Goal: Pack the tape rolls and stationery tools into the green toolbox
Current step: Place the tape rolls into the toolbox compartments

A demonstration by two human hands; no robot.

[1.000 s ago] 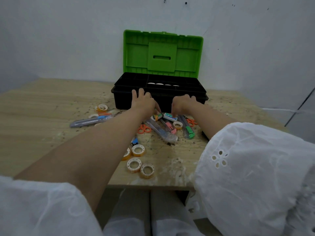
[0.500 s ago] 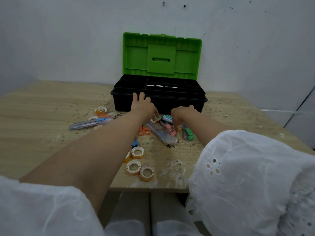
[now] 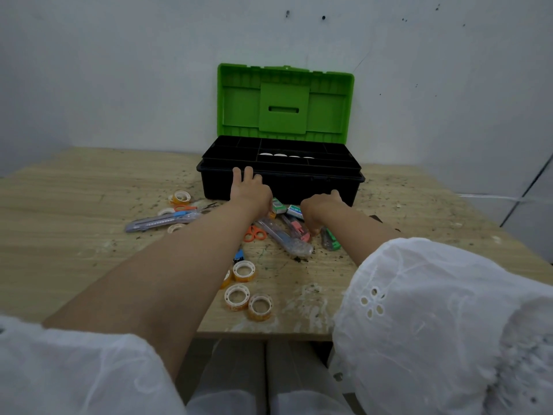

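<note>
The green toolbox (image 3: 284, 103) stands open at the back of the table, its black base (image 3: 323, 187) holding a tray with white rolls (image 3: 287, 157). My left hand (image 3: 250, 190) lies flat with fingers up against the base's front wall. My right hand (image 3: 318, 206) is curled over a pile of stationery: a pink cutter (image 3: 299, 229), a green cutter (image 3: 330, 239), a clear cutter (image 3: 285, 238), orange scissors (image 3: 254, 234) and small staple boxes (image 3: 294, 211). What its fingers touch is hidden. Tape rolls (image 3: 244, 271) lie nearer me.
A long blue-and-clear utility knife (image 3: 161, 221) and another tape roll (image 3: 180, 197) lie left of the box. A blue clip (image 3: 238, 256) sits by my left forearm. The wooden table (image 3: 74, 235) is speckled with debris; its front edge is close to the nearest rolls.
My right hand has pulled back from the toolbox's front wall and come down onto the stationery pile, fingers curling. My left hand has stayed at the box front.
</note>
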